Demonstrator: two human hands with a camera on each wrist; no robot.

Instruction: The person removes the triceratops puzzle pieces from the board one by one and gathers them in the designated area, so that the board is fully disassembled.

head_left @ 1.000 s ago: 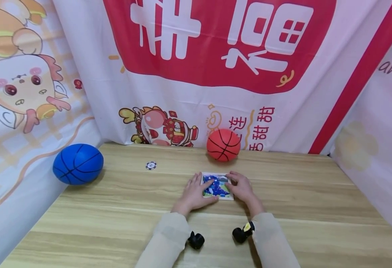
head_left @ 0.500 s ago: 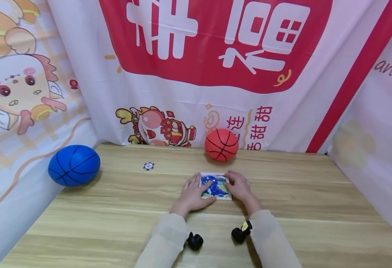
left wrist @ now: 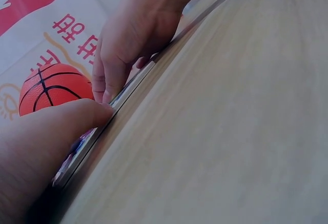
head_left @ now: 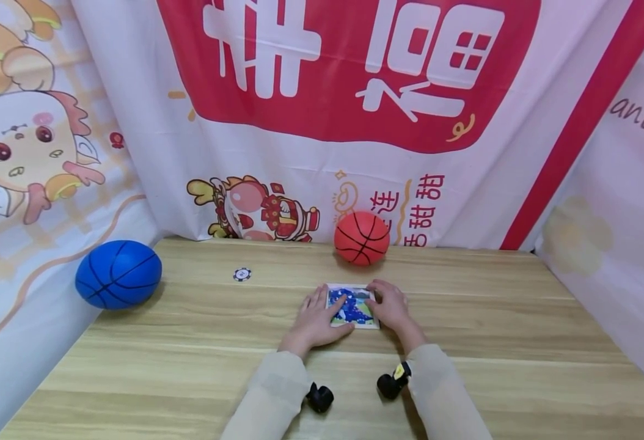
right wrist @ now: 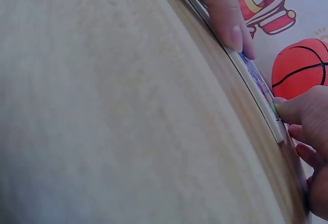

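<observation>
A small square picture board (head_left: 362, 310), blue and green inside a pale border, lies flat on the table. My left hand (head_left: 315, 321) rests over its left side, fingers mostly straight, with the index finger on the picture and the thumb along the near edge. At the right edge, my right hand (head_left: 392, 307) has curled fingers and holds the board by its side. The right wrist view shows the right thumb (right wrist: 287, 110) on the picture near the corner, with the other fingers beside the rim. Both hands cover parts of the picture.
Just behind the board sits a red-orange toy basketball (head_left: 362, 238) against the curtain. A blue toy basketball (head_left: 118, 274) stands at the table's left edge. One poker chip (head_left: 242, 274) lies flat toward the back left. Printed curtains (head_left: 333, 116) enclose the back and sides of the wooden table (head_left: 146, 373).
The head view shifts slightly, so the scene slides a little to the left. Both hands keep almost the same pose on the board, which stays where it is.
</observation>
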